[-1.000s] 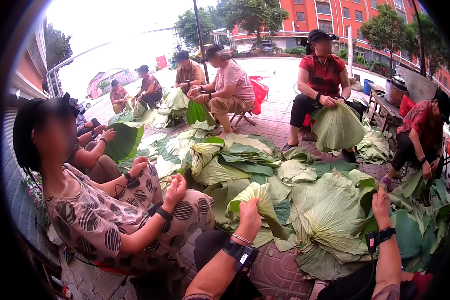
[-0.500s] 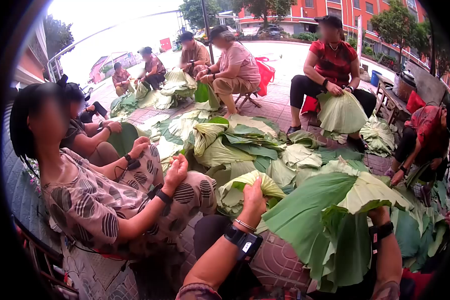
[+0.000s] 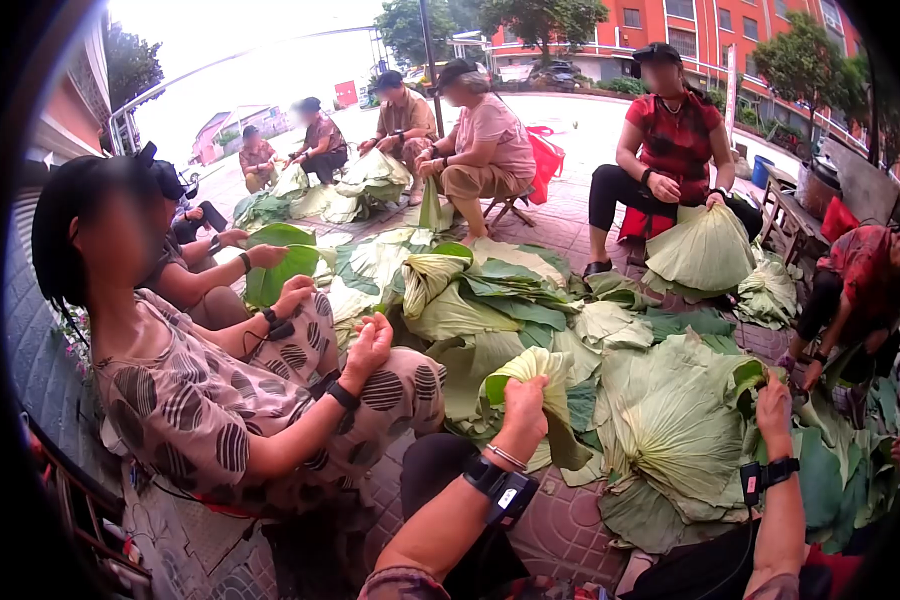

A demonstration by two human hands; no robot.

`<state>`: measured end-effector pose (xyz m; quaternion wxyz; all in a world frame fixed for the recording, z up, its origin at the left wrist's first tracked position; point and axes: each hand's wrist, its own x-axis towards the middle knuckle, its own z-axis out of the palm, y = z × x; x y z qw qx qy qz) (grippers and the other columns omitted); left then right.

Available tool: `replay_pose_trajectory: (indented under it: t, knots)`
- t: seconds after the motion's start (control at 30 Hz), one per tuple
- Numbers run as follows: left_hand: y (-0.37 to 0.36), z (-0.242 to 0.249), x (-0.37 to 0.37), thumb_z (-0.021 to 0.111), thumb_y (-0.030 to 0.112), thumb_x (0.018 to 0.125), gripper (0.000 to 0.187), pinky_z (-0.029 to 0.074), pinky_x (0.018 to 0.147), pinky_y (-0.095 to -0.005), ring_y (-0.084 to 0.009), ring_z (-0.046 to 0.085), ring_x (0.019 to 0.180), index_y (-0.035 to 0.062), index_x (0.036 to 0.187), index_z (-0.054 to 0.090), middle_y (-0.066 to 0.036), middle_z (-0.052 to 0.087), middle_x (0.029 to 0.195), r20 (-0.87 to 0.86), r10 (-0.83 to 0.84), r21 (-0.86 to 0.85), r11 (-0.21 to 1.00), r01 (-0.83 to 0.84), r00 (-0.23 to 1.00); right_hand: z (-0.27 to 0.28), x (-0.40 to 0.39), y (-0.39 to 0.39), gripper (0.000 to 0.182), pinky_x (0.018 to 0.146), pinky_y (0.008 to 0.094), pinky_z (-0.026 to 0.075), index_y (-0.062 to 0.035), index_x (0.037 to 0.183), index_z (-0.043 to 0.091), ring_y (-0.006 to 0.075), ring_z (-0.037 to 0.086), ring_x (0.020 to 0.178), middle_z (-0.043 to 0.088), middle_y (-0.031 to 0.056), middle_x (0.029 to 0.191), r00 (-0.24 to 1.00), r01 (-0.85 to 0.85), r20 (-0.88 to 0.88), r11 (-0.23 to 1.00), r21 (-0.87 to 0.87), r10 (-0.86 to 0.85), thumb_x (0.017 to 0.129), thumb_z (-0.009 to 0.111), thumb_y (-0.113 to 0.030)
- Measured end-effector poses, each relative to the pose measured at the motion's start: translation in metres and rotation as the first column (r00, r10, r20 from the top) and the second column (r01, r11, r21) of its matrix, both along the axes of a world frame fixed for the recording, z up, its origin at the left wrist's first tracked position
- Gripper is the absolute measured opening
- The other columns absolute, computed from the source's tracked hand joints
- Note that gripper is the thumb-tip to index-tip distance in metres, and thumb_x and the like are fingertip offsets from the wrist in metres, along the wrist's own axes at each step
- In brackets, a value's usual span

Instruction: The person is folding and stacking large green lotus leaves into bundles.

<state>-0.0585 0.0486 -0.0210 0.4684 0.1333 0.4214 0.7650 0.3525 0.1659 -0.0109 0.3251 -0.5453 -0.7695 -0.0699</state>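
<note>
My left hand (image 3: 522, 418) is closed on the edge of a folded lotus leaf (image 3: 567, 418), whose pale side faces out and which hangs down to the right of the fingers. At the right, my right hand (image 3: 773, 408) pinches the rim of a broad, pale-green stack of lotus leaves (image 3: 665, 425). That stack lies spread in front of me, with veins fanning out from its lower middle. A wrist strap with a small device sits on each forearm. How many leaves the right fingers grip is hidden.
A large pile of lotus leaves (image 3: 500, 300) covers the paving ahead. Close on my left sits a person in a patterned top (image 3: 185, 390). Several other people sit around the pile, among them a person in red (image 3: 675, 140) holding leaves. More leaves (image 3: 820, 470) lie at the right.
The leaf stack at my right hand has gone from raised, dark green side showing, to spread flat with its pale side up. My right hand has moved up slightly; the left keeps its leaf.
</note>
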Motion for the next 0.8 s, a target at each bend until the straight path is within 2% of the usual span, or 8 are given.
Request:
replay_pose_trajectory:
  t: [0.07,0.13,0.2,0.27,0.37,0.43,0.63,0.8]
  knots:
    - [-0.002,0.002,0.002,0.055,-0.003,0.073,0.015,0.044,0.060,-0.0293,-0.0159,0.054,0.067,0.0002,0.086,0.049,-0.006,0.055,0.078,0.060,0.016,0.029,0.999,-0.017,0.998,-0.025,-0.006,0.000,0.021,0.061,0.0476,0.040,0.0008,0.091,0.051,0.0434,0.051,0.071,0.053,0.0258,0.072,0.973,-0.196,0.121,0.980,-0.027,0.198,0.074,0.046,-0.009]
    - [0.011,-0.021,-0.005,0.056,-0.001,0.073,0.016,0.043,0.060,-0.0294,-0.0157,0.052,0.067,0.0013,0.085,0.047,-0.005,0.053,0.077,0.047,0.028,0.028,0.999,-0.029,0.998,-0.018,-0.031,-0.012,0.013,0.062,0.0407,0.043,0.0036,0.075,0.054,0.0373,0.054,0.066,0.057,0.0203,0.068,0.905,-0.353,0.021,0.775,-0.524,0.426,0.071,0.051,-0.008]
    - [0.014,-0.029,-0.010,0.057,0.000,0.073,0.017,0.043,0.060,-0.0295,-0.0155,0.050,0.066,0.0025,0.084,0.044,-0.004,0.051,0.077,0.036,0.044,0.023,0.999,-0.045,0.998,-0.001,-0.056,-0.033,0.018,0.068,0.0343,0.046,0.0069,0.082,0.059,0.0256,0.060,0.072,0.064,0.0127,0.081,0.773,-0.628,-0.628,0.241,-0.740,0.087,0.072,0.052,-0.006]
    - [0.009,-0.031,-0.013,0.058,0.002,0.073,0.021,0.041,0.060,-0.0294,-0.0156,0.047,0.065,0.0037,0.085,0.041,-0.004,0.049,0.077,-0.037,0.006,0.012,1.000,-0.005,0.999,0.039,-0.071,-0.059,0.024,0.077,0.0291,0.047,0.0089,0.093,0.060,0.0177,0.060,0.081,0.063,0.0094,0.093,0.414,-0.899,-0.906,0.114,-0.422,-0.088,0.073,0.052,-0.002]
    - [0.011,-0.016,-0.006,0.057,0.003,0.074,0.021,0.043,0.058,-0.0294,-0.0161,0.050,0.066,0.0032,0.088,0.042,-0.006,0.050,0.079,-0.047,0.129,-0.096,0.986,-0.133,0.991,0.060,-0.079,-0.061,0.025,0.069,0.0275,0.050,0.0074,0.094,0.059,0.0180,0.062,0.072,0.063,0.0099,0.087,0.122,-0.941,-0.980,0.297,-0.165,-0.157,0.071,0.052,0.000]
    - [0.012,-0.019,-0.005,0.056,0.003,0.075,0.020,0.045,0.057,-0.0306,-0.0166,0.051,0.066,0.0030,0.089,0.042,-0.006,0.051,0.080,-0.014,0.073,-0.084,0.994,-0.074,0.997,0.043,-0.072,-0.048,0.024,0.067,0.0276,0.049,0.0069,0.093,0.059,0.0176,0.061,0.071,0.063,0.0092,0.085,0.116,-0.910,-0.976,0.374,-0.178,-0.183,0.071,0.052,0.000]
    - [-0.002,0.006,0.003,0.055,0.002,0.076,0.018,0.049,0.055,-0.0359,-0.0177,0.056,0.067,0.0041,0.092,0.046,-0.006,0.055,0.082,0.066,0.006,-0.046,0.999,-0.003,0.998,-0.002,-0.036,-0.005,0.013,0.056,0.0285,0.047,0.0033,0.083,0.059,0.0135,0.056,0.062,0.059,0.0039,0.073,0.556,-0.589,-0.804,0.582,-0.561,-0.212,0.072,0.054,-0.001]
    - [0.002,0.001,0.005,0.058,0.000,0.073,0.013,0.045,0.056,-0.0309,-0.0157,0.056,0.064,0.0040,0.084,0.053,-0.004,0.058,0.076,0.068,-0.048,0.043,0.998,0.045,0.997,-0.018,-0.001,0.020,0.021,0.060,0.0368,0.045,0.0063,0.087,0.055,0.0292,0.056,0.062,0.059,0.0131,0.069,0.925,-0.119,-0.378,0.917,-0.382,-0.038,0.070,0.054,-0.006]
